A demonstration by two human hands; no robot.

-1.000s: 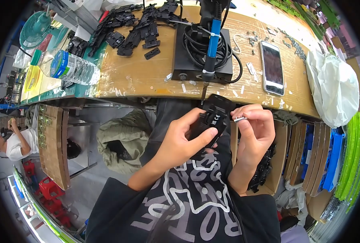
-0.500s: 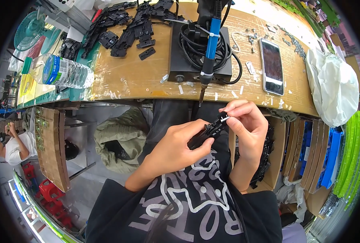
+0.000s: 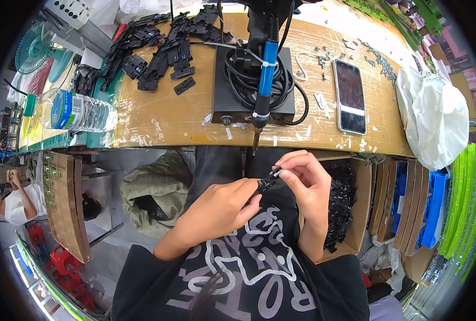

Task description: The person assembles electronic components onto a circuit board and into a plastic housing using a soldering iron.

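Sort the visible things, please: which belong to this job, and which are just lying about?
Probably the job's: black plastic part in the left hand; small metal piece in the right hand; piled black pieces; blue-handled soldering iron.

Probably lying about: smartphone; water bottle; white plastic bag.

Black part (image 3: 267, 184): rear portion hidden in the left hand (image 3: 216, 208); outline incomplete. 
Small metal piece (image 3: 277, 172): mostly covered by the fingertips of the right hand (image 3: 310, 184); shape too small to tell. 
Black box (image 3: 222, 88): front and top partly hidden by the coiled cable (image 3: 233, 72). 
Carton (image 3: 361, 208): left side partly hidden behind the right hand and forearm; black contents indistinct. 
Metal bits (image 3: 382, 63), far right of the surface (image 3: 163, 115): too small to identify. 
Green parts (image 3: 398, 18): cut off by the upper edge. 
Co-worker (image 3: 25, 203): partly lost in the dark left rim; held object too small to tell.
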